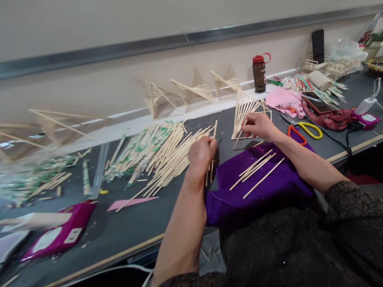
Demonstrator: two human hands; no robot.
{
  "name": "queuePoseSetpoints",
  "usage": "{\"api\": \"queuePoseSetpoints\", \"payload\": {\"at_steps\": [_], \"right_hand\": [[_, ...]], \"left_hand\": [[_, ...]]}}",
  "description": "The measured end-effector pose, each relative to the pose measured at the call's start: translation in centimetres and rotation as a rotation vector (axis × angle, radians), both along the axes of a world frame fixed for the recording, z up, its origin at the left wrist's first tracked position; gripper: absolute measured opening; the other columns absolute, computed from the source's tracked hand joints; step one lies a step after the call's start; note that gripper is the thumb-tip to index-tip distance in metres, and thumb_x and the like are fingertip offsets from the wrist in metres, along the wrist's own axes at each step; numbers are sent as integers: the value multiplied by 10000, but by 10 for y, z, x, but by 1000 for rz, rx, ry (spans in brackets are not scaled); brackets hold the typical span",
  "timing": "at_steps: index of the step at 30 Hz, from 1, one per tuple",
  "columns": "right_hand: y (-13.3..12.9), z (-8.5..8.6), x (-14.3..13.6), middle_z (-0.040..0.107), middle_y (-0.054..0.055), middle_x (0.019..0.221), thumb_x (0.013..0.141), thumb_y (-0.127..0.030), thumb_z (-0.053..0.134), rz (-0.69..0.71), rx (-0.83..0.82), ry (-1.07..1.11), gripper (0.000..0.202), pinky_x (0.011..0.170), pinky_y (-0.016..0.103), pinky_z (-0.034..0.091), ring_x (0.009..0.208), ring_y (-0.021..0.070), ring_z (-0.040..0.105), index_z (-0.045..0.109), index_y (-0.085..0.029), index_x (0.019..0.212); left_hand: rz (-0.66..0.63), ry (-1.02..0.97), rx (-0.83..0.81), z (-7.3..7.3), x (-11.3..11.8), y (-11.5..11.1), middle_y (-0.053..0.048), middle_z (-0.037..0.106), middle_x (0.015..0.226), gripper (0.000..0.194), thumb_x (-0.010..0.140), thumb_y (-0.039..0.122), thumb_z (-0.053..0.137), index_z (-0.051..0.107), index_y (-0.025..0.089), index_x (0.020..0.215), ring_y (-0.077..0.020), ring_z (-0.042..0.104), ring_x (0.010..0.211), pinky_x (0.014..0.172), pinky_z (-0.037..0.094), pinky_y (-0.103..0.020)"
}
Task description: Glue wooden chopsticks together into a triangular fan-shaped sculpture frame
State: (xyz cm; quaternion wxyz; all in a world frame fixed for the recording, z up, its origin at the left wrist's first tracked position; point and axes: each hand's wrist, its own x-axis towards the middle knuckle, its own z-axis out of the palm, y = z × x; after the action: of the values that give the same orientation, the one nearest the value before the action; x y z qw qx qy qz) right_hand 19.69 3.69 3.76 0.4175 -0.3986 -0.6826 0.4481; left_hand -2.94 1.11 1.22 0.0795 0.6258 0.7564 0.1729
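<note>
My left hand [202, 153] is closed in a fist around wooden chopsticks [215, 129], whose ends stick out above and below it. At its left lies a large loose pile of bare chopsticks [170, 161]. My right hand [259, 125] pinches a thin wooden stick [237, 140] that slants down toward the table. Just behind that hand stands a fan-like frame of glued sticks [243, 109]; the hand hides part of it, and I cannot tell whether they touch. Several chopsticks [257, 169] lie on a purple cloth [224, 173] below my right hand.
More stick frames [194, 89] stand along the wall. Wrapped chopsticks [140, 145] lie left of the pile. Scissors [311, 130], a pink glue gun [291, 107] and a bottle [259, 75] are at the right. A magenta packet [60, 231] lies near the table's front left edge.
</note>
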Motion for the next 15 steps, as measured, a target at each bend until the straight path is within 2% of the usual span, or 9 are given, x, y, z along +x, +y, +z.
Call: {"api": "queuePoseSetpoints", "payload": {"at_steps": [4,8,11,13,15], "right_hand": [[2,-9,-4,623,-30,583,744,-124,594,-18,36,32,58,465,173,470,561,111,654,584,-169,778],[-2,-14,-10,623,-35,578,753,-114,577,37,13,-51,72,506,189,475,580,120,661,576,-184,768],[-5,-13,-10,656,-17,625,750,-95,599,58,145,-314,81,600,210,468,642,129,665,623,-170,732],[-5,-13,-9,713,20,720,766,-99,618,29,286,-542,93,671,236,457,739,159,680,680,-166,748],[-4,-13,-7,754,52,825,792,-116,624,8,360,-726,120,699,258,444,838,199,691,727,-178,787]], "left_hand": [[109,52,120,7,-18,0,-179,747,870,247,872,281,481,700,177,825,-338,683,894,745,451,-378],[84,-8,252,6,-19,-2,-129,746,878,274,895,360,499,714,192,907,-296,670,870,751,435,-346],[-24,-132,329,3,-12,-4,-61,736,790,251,870,397,545,719,216,877,-248,660,803,727,434,-306],[-100,-221,345,1,-6,-5,-27,716,709,228,851,389,565,717,220,831,-215,651,726,693,438,-281],[-162,-289,332,1,-2,-7,-5,691,643,210,832,375,582,712,219,780,-187,634,656,650,436,-260]]}}
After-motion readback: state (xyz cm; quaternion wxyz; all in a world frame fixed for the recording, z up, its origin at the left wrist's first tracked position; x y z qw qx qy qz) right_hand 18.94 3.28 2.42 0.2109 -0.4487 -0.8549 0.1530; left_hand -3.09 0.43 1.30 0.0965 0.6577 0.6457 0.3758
